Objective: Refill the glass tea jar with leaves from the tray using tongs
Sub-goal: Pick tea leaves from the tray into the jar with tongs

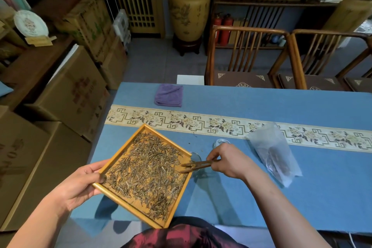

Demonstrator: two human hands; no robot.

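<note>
My left hand (80, 184) grips the left edge of a yellow wooden tray (125, 201), held tilted above the table's near edge. Dark dried tea leaves (145, 173) cover the tray. My right hand (229, 162) holds brown tongs (198, 164), whose tips lie apart over the tray's right rim among the leaves. The glass tea jar (198, 170) stands on the blue cloth just right of the tray, under the tongs and partly hidden by them. Its lid (220, 142) lies behind my right hand.
A clear plastic bag (275, 153) with dark contents lies to the right. A folded purple cloth (168, 95) sits at the table's far left. A patterned runner (201, 123) crosses the blue tablecloth (302, 197). Wooden chairs (247, 56) stand behind; cardboard boxes (70, 90) are stacked at the left.
</note>
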